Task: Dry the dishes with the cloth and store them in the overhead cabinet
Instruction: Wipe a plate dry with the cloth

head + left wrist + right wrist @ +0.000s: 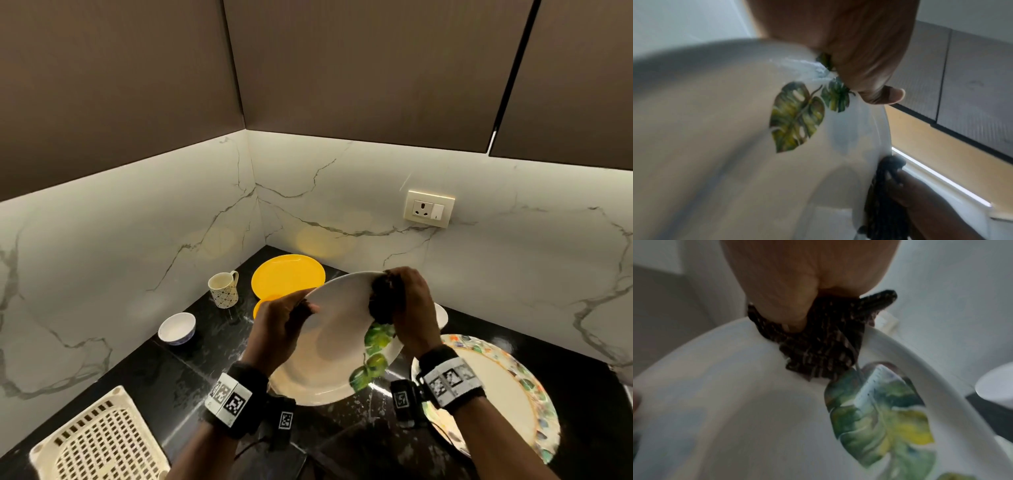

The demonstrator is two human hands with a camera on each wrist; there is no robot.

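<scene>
A white plate with green leaf prints (334,339) is held tilted above the black counter. My left hand (281,323) grips its left rim, thumb on the upper face (882,95). My right hand (407,301) presses a bunched dark cloth (382,301) against the plate's far right rim. In the right wrist view the cloth (818,347) wraps over the plate's edge (910,356) beside a leaf print. In the left wrist view the plate (735,129) fills the frame, with the cloth (885,194) at its far rim. The overhead cabinet doors (376,68) are closed.
On the counter (164,380) sit a yellow plate (287,275), a patterned mug (224,289), a small white bowl (177,327), a floral-rimmed plate (507,394) at right and a cream slotted rack (99,442) at front left. A wall socket (430,209) is on the backsplash.
</scene>
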